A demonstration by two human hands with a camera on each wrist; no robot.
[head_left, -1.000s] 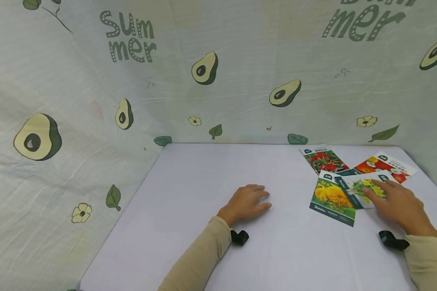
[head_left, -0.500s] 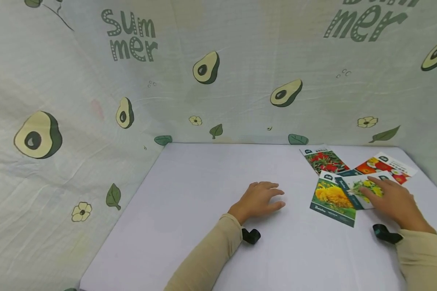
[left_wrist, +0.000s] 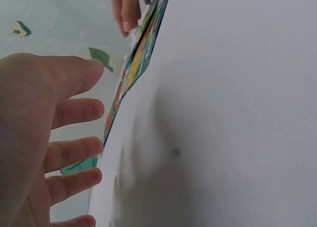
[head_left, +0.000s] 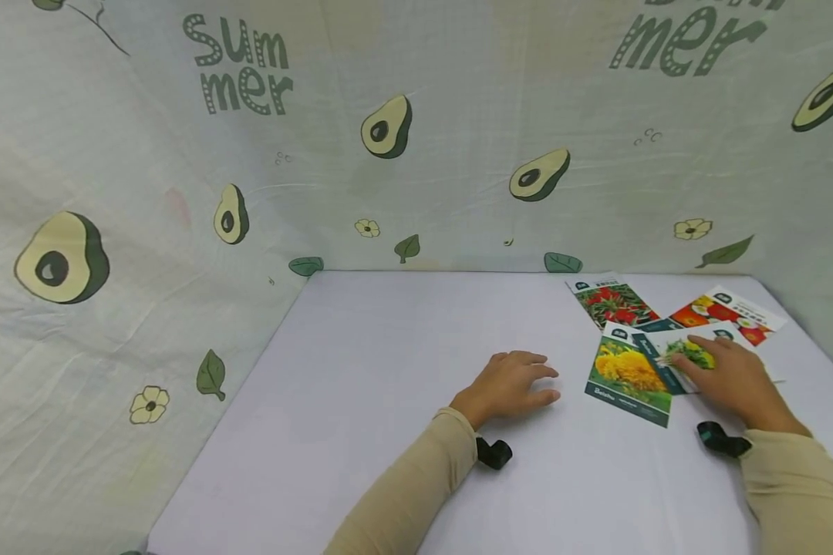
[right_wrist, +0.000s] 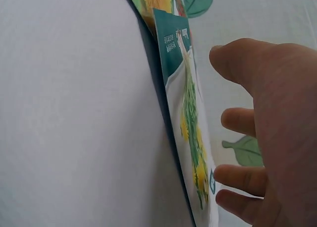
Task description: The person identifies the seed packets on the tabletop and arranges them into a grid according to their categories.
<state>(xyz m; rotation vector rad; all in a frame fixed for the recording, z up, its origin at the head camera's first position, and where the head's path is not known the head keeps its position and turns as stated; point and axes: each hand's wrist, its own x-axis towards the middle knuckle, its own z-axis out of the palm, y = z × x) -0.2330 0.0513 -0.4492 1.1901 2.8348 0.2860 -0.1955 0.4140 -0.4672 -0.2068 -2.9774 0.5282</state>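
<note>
Several flat printed seed packets lie overlapping on the table's far right. My right hand (head_left: 739, 381) is over the white packet with green stems and yellow flowers (right_wrist: 190, 108); in the right wrist view a gap shows between its loosely bent fingers and the packet. To its left, partly under it, is the packet with yellow blooms (head_left: 632, 371). Behind lie a red-flowered packet (head_left: 614, 304) and a packet with red and orange flowers (head_left: 725, 314). My left hand (head_left: 510, 385) hovers above the table, left of the packets, fingers spread and holding nothing.
The white table (head_left: 361, 385) ends at a cloth backdrop (head_left: 458, 77) printed with avocados and leaves. Each wrist carries a small black camera, the left one (head_left: 494, 453) and the right one (head_left: 722, 439).
My left hand has moved right, toward the packets. My right hand has shifted a little left over the white packet. The packets keep their arrangement.
</note>
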